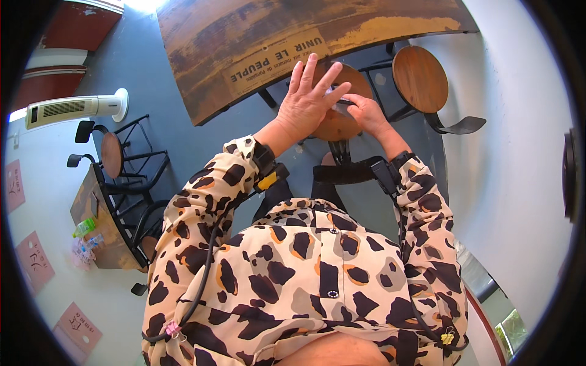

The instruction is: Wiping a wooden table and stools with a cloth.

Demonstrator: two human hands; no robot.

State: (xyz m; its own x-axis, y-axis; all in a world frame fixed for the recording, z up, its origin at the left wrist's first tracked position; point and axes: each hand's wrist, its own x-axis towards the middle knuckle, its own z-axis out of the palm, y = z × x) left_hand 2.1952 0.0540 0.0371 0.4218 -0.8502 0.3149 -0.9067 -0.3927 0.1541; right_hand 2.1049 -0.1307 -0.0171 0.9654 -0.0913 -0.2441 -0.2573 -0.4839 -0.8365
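Note:
My left hand (301, 108) is raised with its fingers spread, and nothing shows in its grip. Close on its right, the fingers of my right hand (368, 114) are closed on a thin dark object (346, 102). Something pale shows beside that object, partly hidden behind my left hand; its kind I cannot make out. Beneath both hands is the round wooden seat of a stool (339, 126). Black devices on straps sit at both wrists, with cables running along the patterned sleeves.
A brown wooden table (213, 46) stands ahead, its near edge just past my hands. Another round stool (420, 79) is to the right. At the left are a white tower fan (76, 110) and a smaller table (119, 247) with a green bottle (84, 227).

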